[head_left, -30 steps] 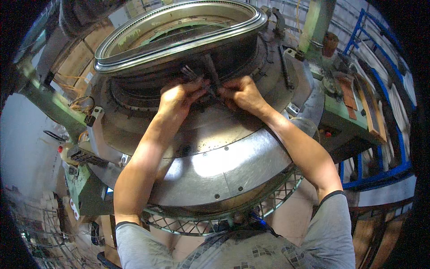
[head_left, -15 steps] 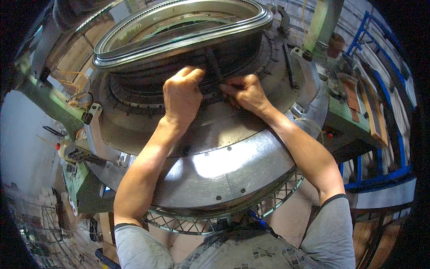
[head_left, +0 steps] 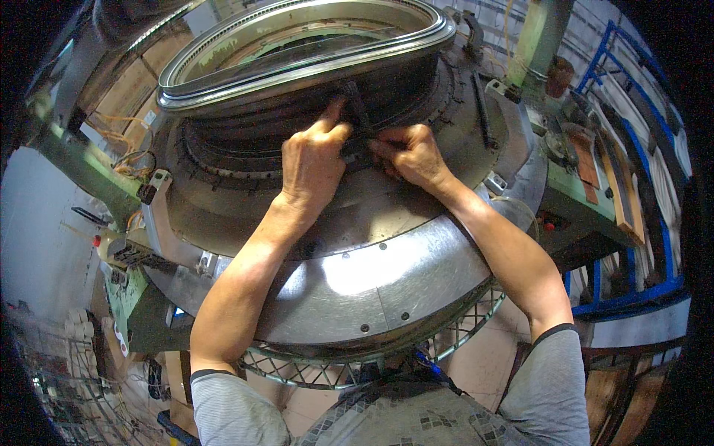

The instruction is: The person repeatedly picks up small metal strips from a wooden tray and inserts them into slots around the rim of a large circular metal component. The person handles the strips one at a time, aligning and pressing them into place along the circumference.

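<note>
Both of my hands work at the dark inner wall of a large round metal machine. My left hand has its index finger stretched up against the dark wall, beside a narrow dark strip that slants down it. The other fingers of that hand are curled, and nothing shows in them. At the strip's lower end my right hand is closed in a pinch. Whatever lies between its fingertips is hidden in shadow. Above both hands sits a shiny metal ring with a toothed inner edge.
Green machine posts and a green arm flank the round body. A blue rack with white material stands at right, near a wooden board. Orange cables hang at left. Below the rim runs a lattice guard.
My left hand has shifted slightly right, and its index finger has stretched out upward from a curled position. My right hand stays in nearly the same place, still pinched.
</note>
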Tool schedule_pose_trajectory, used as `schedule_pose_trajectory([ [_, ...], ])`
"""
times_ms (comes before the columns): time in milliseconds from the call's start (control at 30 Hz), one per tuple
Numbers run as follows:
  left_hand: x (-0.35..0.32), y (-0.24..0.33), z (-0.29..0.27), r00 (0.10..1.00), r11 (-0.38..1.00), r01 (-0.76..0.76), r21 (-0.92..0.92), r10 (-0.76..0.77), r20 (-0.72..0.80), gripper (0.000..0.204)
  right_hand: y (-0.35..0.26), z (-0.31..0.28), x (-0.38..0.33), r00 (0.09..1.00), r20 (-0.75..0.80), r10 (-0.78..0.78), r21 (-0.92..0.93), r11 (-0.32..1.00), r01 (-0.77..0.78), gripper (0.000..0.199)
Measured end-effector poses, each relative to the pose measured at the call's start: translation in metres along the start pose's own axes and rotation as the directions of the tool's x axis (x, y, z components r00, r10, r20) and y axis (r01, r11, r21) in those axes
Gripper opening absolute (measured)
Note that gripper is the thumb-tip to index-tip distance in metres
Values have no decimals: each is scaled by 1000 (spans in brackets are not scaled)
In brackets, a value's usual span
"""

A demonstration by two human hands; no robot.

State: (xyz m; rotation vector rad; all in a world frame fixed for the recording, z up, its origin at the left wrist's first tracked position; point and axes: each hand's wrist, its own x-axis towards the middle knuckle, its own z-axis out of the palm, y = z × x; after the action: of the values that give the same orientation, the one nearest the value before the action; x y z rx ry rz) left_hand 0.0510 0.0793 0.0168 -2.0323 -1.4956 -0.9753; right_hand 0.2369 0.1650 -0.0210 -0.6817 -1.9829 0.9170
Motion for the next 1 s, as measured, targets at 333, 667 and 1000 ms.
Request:
schedule_pose_trajectory([
  [333, 1, -3, 3, 1000, 999, -25, -42, 24, -12, 22, 7, 1, 2, 994, -24, -107, -52, 993, 105, 21],
  [667, 2, -3, 1, 1000, 997, 5, -78, -5, 3, 23, 12, 1, 2, 994, -16, -111, -35, 993, 111, 19],
  [1000, 2, -5, 4, 1000, 996, 15, -87, -16, -2, 25, 14, 2, 2, 996, -24, -87, -51, 995, 86, 19],
])
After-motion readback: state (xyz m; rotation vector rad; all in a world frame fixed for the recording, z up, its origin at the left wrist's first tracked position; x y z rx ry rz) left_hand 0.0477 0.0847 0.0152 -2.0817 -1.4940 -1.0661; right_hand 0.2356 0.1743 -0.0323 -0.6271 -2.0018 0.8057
